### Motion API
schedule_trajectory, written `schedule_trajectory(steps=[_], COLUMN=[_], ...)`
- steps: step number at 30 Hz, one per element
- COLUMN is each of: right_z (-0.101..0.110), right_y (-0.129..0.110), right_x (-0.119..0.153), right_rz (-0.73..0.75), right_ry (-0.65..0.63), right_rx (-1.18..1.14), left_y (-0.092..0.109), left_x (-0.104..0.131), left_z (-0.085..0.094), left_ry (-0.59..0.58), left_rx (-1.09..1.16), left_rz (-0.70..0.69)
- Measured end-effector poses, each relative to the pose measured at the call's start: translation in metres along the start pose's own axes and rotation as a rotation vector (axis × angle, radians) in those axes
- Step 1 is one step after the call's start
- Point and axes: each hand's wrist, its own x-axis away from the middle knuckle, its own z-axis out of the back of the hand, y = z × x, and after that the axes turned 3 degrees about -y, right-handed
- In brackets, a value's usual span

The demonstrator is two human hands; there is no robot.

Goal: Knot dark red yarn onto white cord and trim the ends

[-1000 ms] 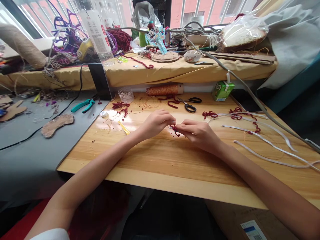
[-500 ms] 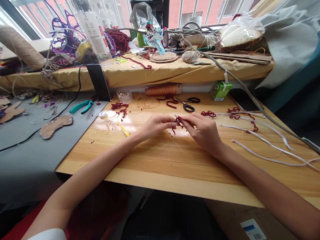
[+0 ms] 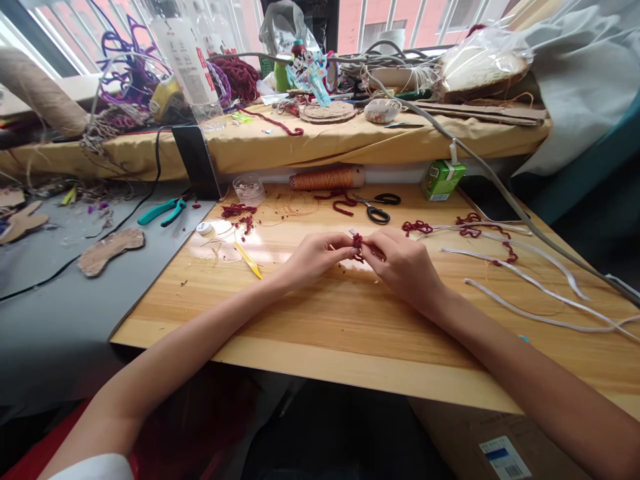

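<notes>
Both hands meet above the middle of the wooden table. My left hand (image 3: 320, 257) pinches a small dark red yarn piece (image 3: 357, 241) from the left, and a pale tip sticks out at its top. From the right, my right hand (image 3: 403, 260) holds the same piece between closed fingertips. A short red strand hangs below the fingers. Behind the hands lie black-handled scissors (image 3: 379, 212) and a curved red yarn length (image 3: 343, 205). A yellow tool (image 3: 248, 260) is left of my left hand.
White cords (image 3: 530, 277) and red yarn chains (image 3: 470, 227) lie at the right. A green carton (image 3: 443, 180), an orange thread spool (image 3: 325, 179), a clear cup (image 3: 249, 191) and a phone (image 3: 487, 199) stand or lie at the back; teal pliers (image 3: 163, 211) are left.
The fingers of both hands have shifted slightly around the red yarn piece, which now sits more upright. My left hand is a little lower and further right.
</notes>
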Motion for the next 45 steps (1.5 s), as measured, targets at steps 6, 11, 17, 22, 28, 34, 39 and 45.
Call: schedule_trajectory(steps=[6, 11, 17, 22, 28, 34, 39, 45], right_z=[0.008, 0.01, 0.005, 0.004, 0.003, 0.006, 0.009, 0.011], right_y=[-0.003, -0.003, 0.0, 0.001, 0.003, 0.007, 0.008, 0.005], right_x=[-0.006, -0.011, -0.012, -0.01, -0.01, -0.014, -0.016, -0.018], right_rz=[-0.408, -0.683, -0.824, -0.819, -0.859, -0.873, -0.947, -1.034], right_ry=[-0.144, -0.301, -0.447, -0.537, -0.434, -0.22, -0.254, -0.256], right_rx=[-0.523, -1.026, -1.122, -1.102, -1.074, -1.264, -1.409, -1.458], left_y=[-0.003, -0.01, -0.011, -0.008, -0.009, -0.011, -0.011, -0.005], left_x=[0.0, 0.0, 0.0, 0.002, 0.0, -0.005, -0.004, 0.003], left_z=[0.006, 0.01, 0.012, 0.013, 0.013, 0.016, 0.013, 0.004], left_ry=[0.017, 0.048, -0.097, -0.171, -0.106, 0.029, 0.048, 0.161], left_rx=[-0.335, -0.768, -0.997, -1.092, -0.912, -0.535, -0.624, -0.975], left_rz=[-0.099, -0.313, -0.465, -0.506, -0.456, -0.27, -0.274, -0.392])
